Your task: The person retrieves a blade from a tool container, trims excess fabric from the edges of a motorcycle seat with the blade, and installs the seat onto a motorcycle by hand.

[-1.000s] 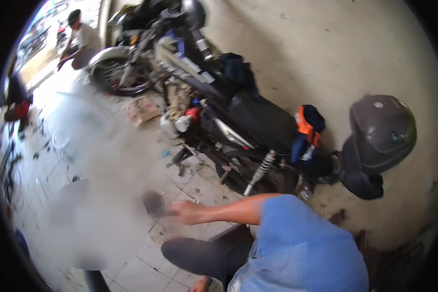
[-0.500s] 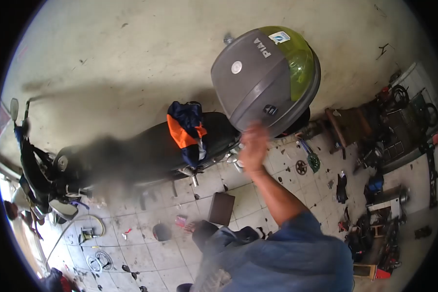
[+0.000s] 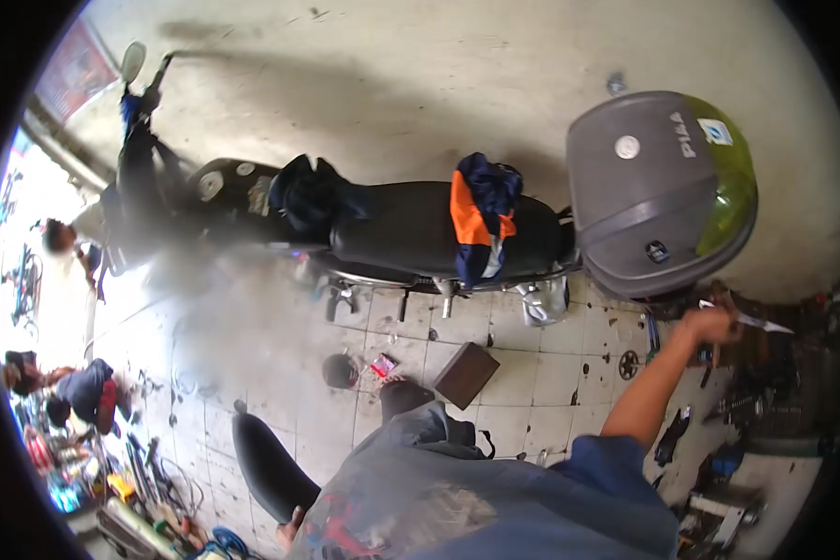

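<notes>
At the lower left, my left hand [image 3: 291,529] grips the near end of a long, curved black motorcycle fender [image 3: 269,467], partly hidden by my shirt. My right hand [image 3: 709,327] is stretched out to the right, below the grey top box [image 3: 639,196]. Its fingers are closed around a thin, pointed tool [image 3: 763,324] with a pale, blade-like tip; blur hides its exact kind. The box, with a yellow-green panel, sits at the rear of a motorcycle [image 3: 392,229]. An orange and navy cloth [image 3: 481,215] lies over the seat.
On the tiled floor lie a brown box [image 3: 467,375], a dark round object [image 3: 341,371] and a sprocket [image 3: 629,364]. Parts and tools crowd the bench [image 3: 765,392] at right. People [image 3: 89,387] are at the far left. A wall stands behind the motorcycle.
My view has turned leftward. My right hand has moved from the top box's lower edge to farther right, now with the pointed tool. My left hand and the fender have come into view.
</notes>
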{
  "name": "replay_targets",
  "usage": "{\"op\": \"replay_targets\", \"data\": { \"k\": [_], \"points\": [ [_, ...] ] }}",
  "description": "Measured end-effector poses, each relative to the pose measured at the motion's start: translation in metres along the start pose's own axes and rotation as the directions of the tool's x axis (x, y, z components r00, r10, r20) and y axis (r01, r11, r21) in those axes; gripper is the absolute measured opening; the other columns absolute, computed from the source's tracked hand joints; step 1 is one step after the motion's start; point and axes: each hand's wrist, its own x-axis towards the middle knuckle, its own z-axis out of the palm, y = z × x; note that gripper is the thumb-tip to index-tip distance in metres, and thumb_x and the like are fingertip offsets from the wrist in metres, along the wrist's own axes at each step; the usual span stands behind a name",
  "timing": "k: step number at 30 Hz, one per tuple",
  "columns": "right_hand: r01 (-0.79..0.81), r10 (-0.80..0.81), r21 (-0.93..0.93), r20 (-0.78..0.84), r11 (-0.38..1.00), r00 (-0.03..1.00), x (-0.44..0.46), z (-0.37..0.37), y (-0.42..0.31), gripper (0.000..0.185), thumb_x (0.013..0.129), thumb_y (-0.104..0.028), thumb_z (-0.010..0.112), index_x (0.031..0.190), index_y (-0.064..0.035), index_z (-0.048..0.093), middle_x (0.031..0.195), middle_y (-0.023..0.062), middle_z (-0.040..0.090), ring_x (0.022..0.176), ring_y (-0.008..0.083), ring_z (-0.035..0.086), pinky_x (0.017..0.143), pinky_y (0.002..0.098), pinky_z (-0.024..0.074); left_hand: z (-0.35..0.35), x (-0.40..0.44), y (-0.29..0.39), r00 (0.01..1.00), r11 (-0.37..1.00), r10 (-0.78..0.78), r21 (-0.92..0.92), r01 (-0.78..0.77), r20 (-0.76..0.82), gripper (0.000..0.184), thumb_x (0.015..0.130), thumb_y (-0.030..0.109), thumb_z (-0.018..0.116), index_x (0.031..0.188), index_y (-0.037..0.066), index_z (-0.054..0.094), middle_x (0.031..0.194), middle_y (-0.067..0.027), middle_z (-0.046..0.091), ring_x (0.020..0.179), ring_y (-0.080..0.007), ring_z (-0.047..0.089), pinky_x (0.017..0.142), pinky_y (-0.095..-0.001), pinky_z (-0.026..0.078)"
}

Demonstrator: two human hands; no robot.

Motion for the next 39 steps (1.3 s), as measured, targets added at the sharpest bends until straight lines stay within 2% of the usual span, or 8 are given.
{"op": "replay_targets", "data": {
  "k": [7, 15, 18, 21, 24, 29, 31, 39],
  "points": [
    [0.374, 0.045, -0.124, 0.976, 0.919, 0.212, -0.310, -0.037, 0.035, 0.034, 0.095, -0.024, 0.064, 0.122, -0.0027, 0.065, 0.104, 0.0178, 0.063, 0.096, 0.0332, 0.061, 0.086, 0.0448, 0.0475, -0.012, -0.040, 0.044, 0.986, 0.985, 0.167, -0.048, -0.168, -0.026, 0.062, 0.071, 0.049, 0.085, 0.098, -0.005, 0.072, 0.091, -0.0251, 0.072, 0.081, -0.0294, 0.069, 0.074, -0.0441, 0.052],
    [0.660, 0.620, -0.740, 0.582, 0.134, 0.526, -0.271, 0.010, 0.277, 0.038, 0.096, -0.041, 0.053, 0.110, -0.0082, 0.065, 0.121, 0.0271, 0.058, 0.107, 0.0433, 0.061, 0.090, 0.0572, 0.0480, 0.038, -0.019, -0.127, 0.979, 0.985, -0.042, -0.175, 0.007, -0.198, 0.061, 0.068, 0.047, 0.087, 0.101, -0.002, 0.073, 0.093, -0.0233, 0.073, 0.084, -0.0287, 0.069, 0.074, -0.0436, 0.052],
    [0.635, 0.612, -0.771, 0.475, -0.058, 0.633, -0.295, 0.033, 0.231, 0.045, 0.095, -0.047, 0.054, 0.122, -0.0116, 0.063, 0.138, 0.0226, 0.047, 0.118, 0.0434, 0.055, 0.100, 0.0587, 0.0425, 0.067, -0.017, -0.146, 0.424, -0.311, 0.676, -0.755, -0.577, -0.603, 0.055, 0.066, 0.039, 0.083, 0.103, 0.000, 0.071, 0.096, -0.0245, 0.072, 0.086, -0.0269, 0.069, 0.077, -0.0430, 0.053],
    [0.798, 0.151, -0.591, 0.805, 0.119, 0.574, -0.335, 0.039, 0.188, 0.046, 0.091, -0.035, 0.063, 0.126, -0.0063, 0.060, 0.120, 0.0205, 0.060, 0.114, 0.0391, 0.056, 0.100, 0.0487, 0.0438, 0.082, -0.012, -0.153, 0.658, 0.250, 0.684, -0.747, -0.616, -0.314, 0.049, 0.069, 0.040, 0.081, 0.096, 0.001, 0.072, 0.091, -0.0234, 0.071, 0.083, -0.0310, 0.069, 0.075, -0.0447, 0.053],
    [0.725, 0.001, -0.141, 0.982, 0.674, 0.190, -0.383, 0.025, 0.166, 0.044, 0.089, -0.023, 0.070, 0.129, -0.0074, 0.060, 0.121, 0.0198, 0.060, 0.111, 0.0374, 0.057, 0.097, 0.0459, 0.0461, 0.106, -0.112, -0.156, 0.987, 0.905, 0.120, -0.397, -0.153, -0.106, 0.043, 0.072, 0.042, 0.077, 0.087, 0.002, 0.073, 0.085, -0.0217, 0.069, 0.078, -0.0372, 0.068, 0.073, -0.0473, 0.053],
    [0.069, 0.104, -0.078, 0.790, 0.995, -0.604, -0.508, -0.050, 0.111, 0.029, 0.089, -0.005, 0.067, 0.118, -0.0049, 0.066, 0.105, 0.0121, 0.061, 0.086, 0.0211, 0.065, 0.070, 0.0282, 0.0543, 0.044, -0.226, -0.012, 0.983, 0.985, -0.030, -0.170, -0.001, -0.179, 0.045, 0.067, 0.039, 0.083, 0.085, -0.002, 0.073, 0.085, -0.0235, 0.072, 0.081, -0.0372, 0.071, 0.074, -0.0452, 0.054],
    [0.039, 0.009, 0.026, 0.709, 0.999, -0.705, -0.535, -0.054, 0.083, 0.021, 0.088, -0.005, 0.068, 0.109, -0.0039, 0.069, 0.099, 0.0102, 0.064, 0.083, 0.0190, 0.065, 0.067, 0.0285, 0.0545, 0.107, -0.190, -0.075, 0.937, 0.879, -0.345, -0.372, 0.298, -0.064, 0.050, 0.063, 0.044, 0.086, 0.087, 0.002, 0.075, 0.081, -0.0231, 0.071, 0.081, -0.0392, 0.071, 0.072, -0.0468, 0.053],
    [0.192, 0.285, -0.214, 0.617, 0.958, -0.733, -0.632, -0.052, 0.038, 0.023, 0.090, -0.014, 0.071, 0.107, 0.0008, 0.070, 0.081, 0.0038, 0.068, 0.070, 0.0092, 0.061, 0.064, 0.0267, 0.0502, 0.094, -0.026, -0.080, 0.979, 0.916, -0.175, -0.383, 0.122, -0.107, 0.053, 0.063, 0.043, 0.087, 0.090, 0.000, 0.074, 0.082, -0.0215, 0.073, 0.081, -0.0350, 0.072, 0.073, -0.0463, 0.053]
  ]
}}
